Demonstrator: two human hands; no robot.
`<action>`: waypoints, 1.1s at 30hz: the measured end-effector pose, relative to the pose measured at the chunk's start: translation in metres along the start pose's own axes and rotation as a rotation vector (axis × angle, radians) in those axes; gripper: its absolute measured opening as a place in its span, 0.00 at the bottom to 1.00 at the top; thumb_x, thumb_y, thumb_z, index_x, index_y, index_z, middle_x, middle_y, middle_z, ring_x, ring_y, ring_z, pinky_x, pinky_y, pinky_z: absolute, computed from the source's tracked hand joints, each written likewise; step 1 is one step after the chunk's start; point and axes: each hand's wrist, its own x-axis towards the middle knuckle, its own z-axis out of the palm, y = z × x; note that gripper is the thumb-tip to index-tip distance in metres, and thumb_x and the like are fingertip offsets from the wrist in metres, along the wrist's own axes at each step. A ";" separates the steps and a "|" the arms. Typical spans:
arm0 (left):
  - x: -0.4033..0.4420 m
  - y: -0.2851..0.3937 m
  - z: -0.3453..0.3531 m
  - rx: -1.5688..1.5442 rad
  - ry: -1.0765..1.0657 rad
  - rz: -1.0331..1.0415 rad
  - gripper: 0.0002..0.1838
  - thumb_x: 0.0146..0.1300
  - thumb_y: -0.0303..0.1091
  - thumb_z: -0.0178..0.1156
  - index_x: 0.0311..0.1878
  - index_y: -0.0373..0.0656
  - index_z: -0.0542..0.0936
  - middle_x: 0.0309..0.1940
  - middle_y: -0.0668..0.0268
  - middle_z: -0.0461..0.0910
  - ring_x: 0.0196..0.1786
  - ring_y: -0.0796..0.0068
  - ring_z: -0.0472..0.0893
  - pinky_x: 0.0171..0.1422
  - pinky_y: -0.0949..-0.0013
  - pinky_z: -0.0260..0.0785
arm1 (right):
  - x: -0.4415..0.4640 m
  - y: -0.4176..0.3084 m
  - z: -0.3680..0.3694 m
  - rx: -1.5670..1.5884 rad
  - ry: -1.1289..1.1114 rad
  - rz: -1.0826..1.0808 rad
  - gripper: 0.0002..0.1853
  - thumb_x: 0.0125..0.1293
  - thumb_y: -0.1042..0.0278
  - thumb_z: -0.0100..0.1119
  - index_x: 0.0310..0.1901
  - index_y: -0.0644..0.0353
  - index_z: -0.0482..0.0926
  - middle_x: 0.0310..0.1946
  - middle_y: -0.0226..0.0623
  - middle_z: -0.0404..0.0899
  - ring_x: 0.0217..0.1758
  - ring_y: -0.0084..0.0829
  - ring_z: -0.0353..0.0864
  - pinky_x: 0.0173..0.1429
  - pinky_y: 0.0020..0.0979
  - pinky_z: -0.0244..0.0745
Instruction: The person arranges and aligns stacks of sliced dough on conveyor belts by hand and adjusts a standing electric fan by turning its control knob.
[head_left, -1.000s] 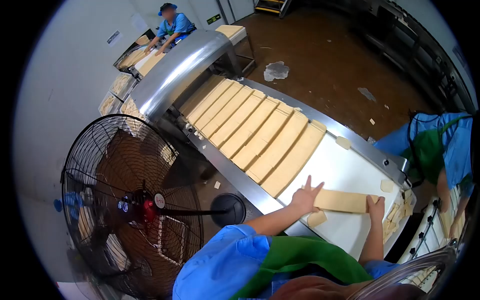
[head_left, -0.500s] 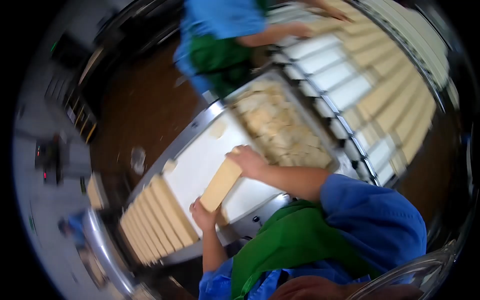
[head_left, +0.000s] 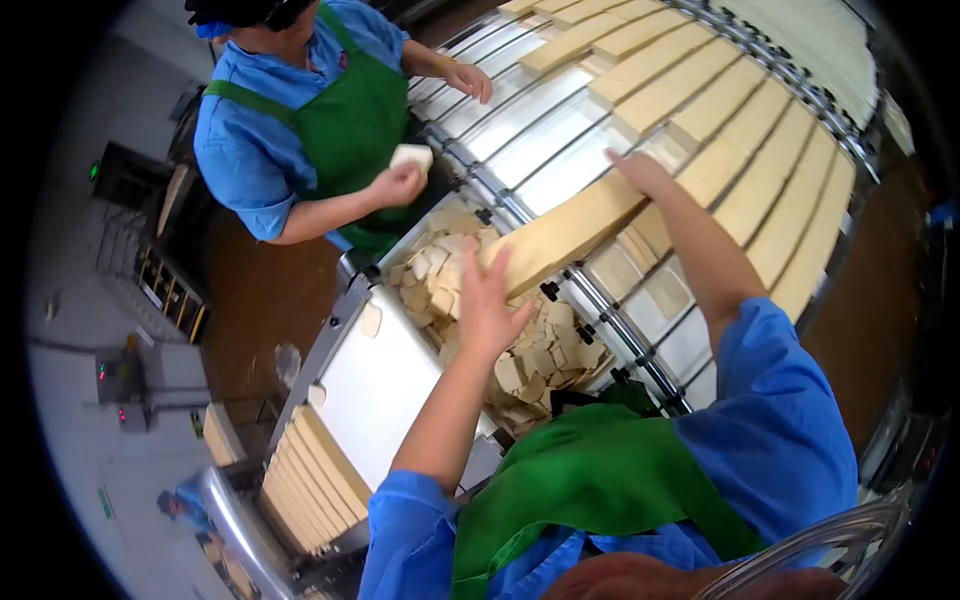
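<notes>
Between my two hands lies a long, tight row of pale crackers (head_left: 565,237), slanting from above the bin of broken pieces (head_left: 540,350) onto the slatted conveyor. My left hand (head_left: 485,308) presses against the row's lower left end, fingers spread and thumb out. At its upper right end, my right hand (head_left: 645,175) is curled over the crackers; part of its grip is hidden. Similar rows (head_left: 745,140) rest in the lanes beyond my right hand.
A white work surface (head_left: 375,385) adjoins the bin, with several standing rows (head_left: 315,480) at its far left. Across the bin, a co-worker (head_left: 310,130) in a green apron holds a small pale stack (head_left: 411,157). A metal rail (head_left: 625,330) edges the conveyor (head_left: 560,150).
My hands have moved up and right from the white surface to the conveyor's edge, with a row between them. The co-worker has drawn back and now holds a small stack.
</notes>
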 end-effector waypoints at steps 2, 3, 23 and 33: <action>0.024 0.013 0.015 -0.254 -0.031 -0.063 0.42 0.52 0.36 0.75 0.72 0.52 0.70 0.79 0.46 0.49 0.73 0.41 0.65 0.73 0.53 0.66 | 0.010 0.013 -0.012 -0.069 0.224 0.038 0.53 0.66 0.22 0.44 0.65 0.77 0.68 0.58 0.65 0.77 0.63 0.59 0.77 0.68 0.48 0.70; 0.029 0.013 0.020 -0.230 -0.028 -0.081 0.42 0.52 0.36 0.75 0.72 0.52 0.70 0.79 0.46 0.49 0.73 0.41 0.65 0.73 0.53 0.66 | 0.008 0.016 -0.022 -0.118 0.255 0.032 0.51 0.67 0.23 0.45 0.64 0.76 0.69 0.55 0.66 0.79 0.60 0.59 0.79 0.65 0.48 0.73; 0.043 -0.024 0.118 -0.642 0.040 -0.272 0.40 0.50 0.13 0.51 0.72 0.41 0.68 0.72 0.49 0.67 0.75 0.52 0.66 0.80 0.61 0.57 | -0.103 -0.071 0.074 -0.355 0.271 -0.759 0.41 0.64 0.49 0.64 0.78 0.37 0.60 0.78 0.53 0.55 0.77 0.60 0.57 0.76 0.56 0.58; -0.206 -0.091 -0.028 -0.482 0.105 -0.440 0.42 0.62 0.38 0.69 0.77 0.50 0.60 0.72 0.46 0.61 0.65 0.51 0.73 0.66 0.60 0.70 | -0.121 -0.078 0.110 -0.584 0.402 -0.477 0.45 0.64 0.55 0.66 0.79 0.48 0.55 0.78 0.52 0.53 0.79 0.57 0.55 0.76 0.60 0.56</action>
